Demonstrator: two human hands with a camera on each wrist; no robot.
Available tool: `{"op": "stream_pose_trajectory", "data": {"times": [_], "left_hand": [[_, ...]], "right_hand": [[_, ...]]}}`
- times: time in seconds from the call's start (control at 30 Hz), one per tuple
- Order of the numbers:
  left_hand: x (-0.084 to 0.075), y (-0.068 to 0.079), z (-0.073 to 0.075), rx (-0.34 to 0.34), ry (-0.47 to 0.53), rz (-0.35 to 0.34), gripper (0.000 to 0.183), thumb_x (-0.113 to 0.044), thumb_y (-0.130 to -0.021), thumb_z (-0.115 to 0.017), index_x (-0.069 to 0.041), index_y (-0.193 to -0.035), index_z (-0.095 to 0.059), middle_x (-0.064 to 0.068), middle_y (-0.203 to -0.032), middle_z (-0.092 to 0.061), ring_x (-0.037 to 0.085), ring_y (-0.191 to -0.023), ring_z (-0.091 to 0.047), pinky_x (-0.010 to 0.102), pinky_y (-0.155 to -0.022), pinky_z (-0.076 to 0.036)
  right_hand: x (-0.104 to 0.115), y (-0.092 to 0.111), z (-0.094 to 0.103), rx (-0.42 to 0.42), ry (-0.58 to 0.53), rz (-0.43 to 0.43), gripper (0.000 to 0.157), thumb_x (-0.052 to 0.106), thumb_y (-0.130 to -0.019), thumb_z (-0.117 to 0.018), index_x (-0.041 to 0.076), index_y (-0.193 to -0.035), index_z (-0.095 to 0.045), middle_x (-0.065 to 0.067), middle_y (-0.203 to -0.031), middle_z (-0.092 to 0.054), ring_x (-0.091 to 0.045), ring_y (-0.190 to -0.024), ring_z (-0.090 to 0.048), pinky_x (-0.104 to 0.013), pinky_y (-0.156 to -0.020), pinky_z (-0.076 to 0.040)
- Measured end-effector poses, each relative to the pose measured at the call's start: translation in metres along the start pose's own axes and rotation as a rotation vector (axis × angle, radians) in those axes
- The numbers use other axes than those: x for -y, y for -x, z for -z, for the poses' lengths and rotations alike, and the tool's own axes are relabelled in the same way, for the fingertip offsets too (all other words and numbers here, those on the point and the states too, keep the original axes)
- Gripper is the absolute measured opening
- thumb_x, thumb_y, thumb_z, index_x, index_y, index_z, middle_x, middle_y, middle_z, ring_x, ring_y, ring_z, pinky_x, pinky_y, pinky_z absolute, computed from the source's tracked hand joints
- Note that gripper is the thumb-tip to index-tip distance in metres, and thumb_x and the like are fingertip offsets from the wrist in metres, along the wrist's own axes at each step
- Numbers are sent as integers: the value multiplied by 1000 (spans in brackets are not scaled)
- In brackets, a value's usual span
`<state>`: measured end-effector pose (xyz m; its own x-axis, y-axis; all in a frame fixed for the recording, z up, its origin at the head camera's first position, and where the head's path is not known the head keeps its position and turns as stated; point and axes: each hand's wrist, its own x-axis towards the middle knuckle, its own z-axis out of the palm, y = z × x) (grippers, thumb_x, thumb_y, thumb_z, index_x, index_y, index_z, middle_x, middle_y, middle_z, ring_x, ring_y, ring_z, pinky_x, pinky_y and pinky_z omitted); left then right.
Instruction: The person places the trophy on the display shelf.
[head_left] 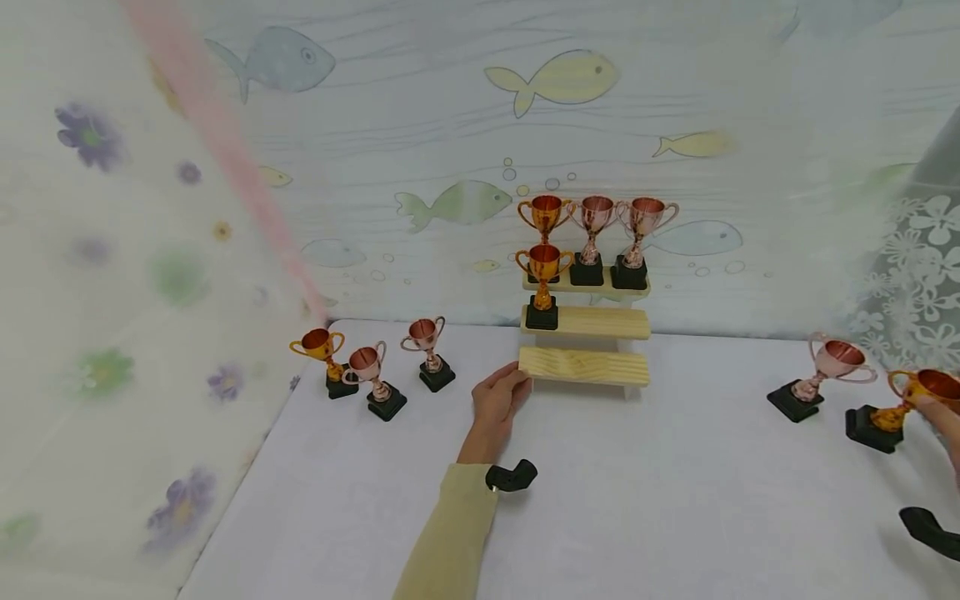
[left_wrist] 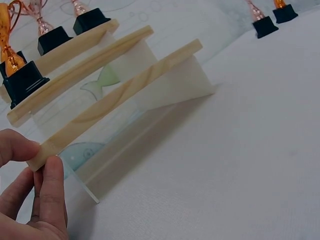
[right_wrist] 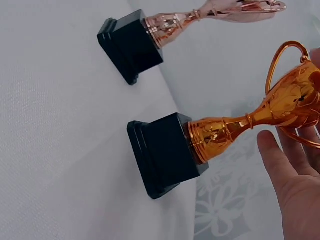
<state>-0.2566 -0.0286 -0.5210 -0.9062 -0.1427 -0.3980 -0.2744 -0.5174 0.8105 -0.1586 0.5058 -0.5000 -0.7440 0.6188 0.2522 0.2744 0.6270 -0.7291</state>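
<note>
My left hand pinches the left end of the lowest board of a three-step wooden display stand; in the left wrist view, the thumb lies above the board and fingers below. Far right, my right hand, partly cut off, holds a gold trophy cup by its cup. That trophy's black base leans; whether it touches the table I cannot tell. Just left of it stands a rose-gold trophy. On the stand's top step are a gold trophy and two rose-gold ones; another gold trophy occupies the middle step's left end.
Left of the stand, a gold trophy and two rose-gold trophies stand on the white-covered table. Behind rises a fish-print curtain. A flower-print curtain borders the left, and lace hangs at right.
</note>
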Motion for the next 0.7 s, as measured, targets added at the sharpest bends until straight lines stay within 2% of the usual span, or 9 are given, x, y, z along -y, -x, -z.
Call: {"op": "stream_pose_trajectory", "data": {"times": [0.07,0.13,0.2,0.3,0.37,0.47,0.53,0.6,0.7], "left_hand": [[0,-1,0,-2,3,0,34,7,-89,-69,6,-123,-69,23,-123,-68,20,-98,-71,33,-93,-59],[0,-1,0,0,0,0,34,6,-89,-70,6,-123,-68,23,-123,-68,20,-99,-71,33,-92,-59],[0,-1,1,2,1,0,34,6,-89,-70,6,-123,-68,23,-123,-68,20,-99,-71,33,-92,-59],[0,-1,1,5,0,-2,35,6,-88,-70,6,-123,-68,23,-124,-67,20,-98,-70,33,-93,-59],[0,-1,1,6,4,-3,35,6,-88,-70,6,-123,-68,23,-123,-67,20,-97,-71,33,-93,-59],[0,0,0,5,2,2,35,6,-88,-70,6,-123,-68,23,-123,-67,19,-97,-71,32,-93,-59],[0,0,0,3,-2,6,35,5,-89,-70,5,-123,-68,23,-123,-67,19,-98,-71,32,-93,-59],[-1,1,0,1,-7,11,34,5,-89,-70,5,-123,-68,22,-124,-67,19,-99,-70,31,-92,-59],[-1,1,0,-2,-10,12,34,4,-89,-69,4,-123,-68,22,-123,-67,19,-99,-70,30,-92,-59]], "right_hand": [[25,13,2,-17,-33,-74,68,8,-104,-52,36,-160,-23,-1,-167,-28,-19,-154,-26,-27,-124,-21],[32,17,0,-25,-62,-117,68,10,-105,-51,37,-160,-22,1,-167,-26,-16,-154,-24,-26,-125,-20],[29,17,-1,-15,-50,-136,69,12,-105,-51,36,-161,-19,-3,-168,-24,-20,-155,-22,-27,-125,-19],[20,15,-2,15,-30,-119,71,15,-106,-51,33,-163,-13,-8,-169,-19,-27,-156,-18,-31,-127,-15],[5,9,-5,23,-22,-100,72,17,-105,-52,33,-163,-11,-9,-169,-18,-28,-156,-17,-32,-127,-15],[-4,9,-9,7,-56,-61,73,18,-105,-53,36,-162,-12,-4,-170,-18,-22,-156,-16,-30,-127,-15],[-6,11,-10,-16,-71,-41,73,18,-104,-54,39,-161,-14,1,-170,-20,-18,-156,-18,-28,-126,-15],[4,19,-8,-35,-75,-14,71,19,-105,-53,38,-162,-15,1,-169,-21,-17,-156,-19,-27,-126,-15],[13,24,-3,-49,-26,40,68,17,-105,-51,30,-163,-17,-6,-169,-23,-24,-155,-21,-31,-127,-15]]}}
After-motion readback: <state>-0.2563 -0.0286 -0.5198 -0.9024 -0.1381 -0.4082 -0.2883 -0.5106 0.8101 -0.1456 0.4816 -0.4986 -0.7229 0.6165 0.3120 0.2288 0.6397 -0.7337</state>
